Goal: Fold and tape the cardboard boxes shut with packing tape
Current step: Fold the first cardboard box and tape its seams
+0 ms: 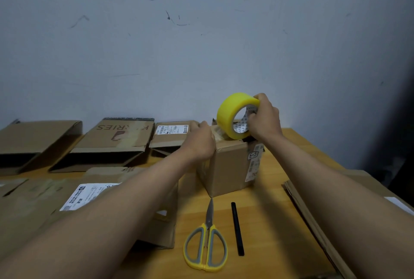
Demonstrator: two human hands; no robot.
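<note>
1. Nearest, below both hands, one pair of scissors [205, 239] with yellow and grey handles lies shut on the wooden surface [268, 222], blades pointing towards the small box. Just to its right lies one thin black stick [237, 229], perhaps a pen; what it is cannot be made out.
2. Under the left forearm, one flattened carton [40, 207] with a white shipping label is partly hidden by that arm. At the right edge, one stack of flat cardboard [318, 218] is cut off by the frame.
3. One small cardboard box [230, 166] stands upright on the surface between the two hands, a label down its right side. Its top is mostly hidden by the hands and roll, so how its flaps lie is unclear.
4. The left hand [200, 142] rests on the box's top left edge; its fingers are hidden on the far side, so their state cannot be told.
5. The right hand [264, 119] grasps one yellow tape roll [235, 114], fingers curled through the core and thumb on the rim, with the roll on edge touching the box top.
6. Beyond the left hand, three opened cartons lie against the wall [201, 32]: a plain carton [38, 137] cut off at left, a printed carton [116, 139], and a labelled carton [170, 136] partly behind the left hand.
</note>
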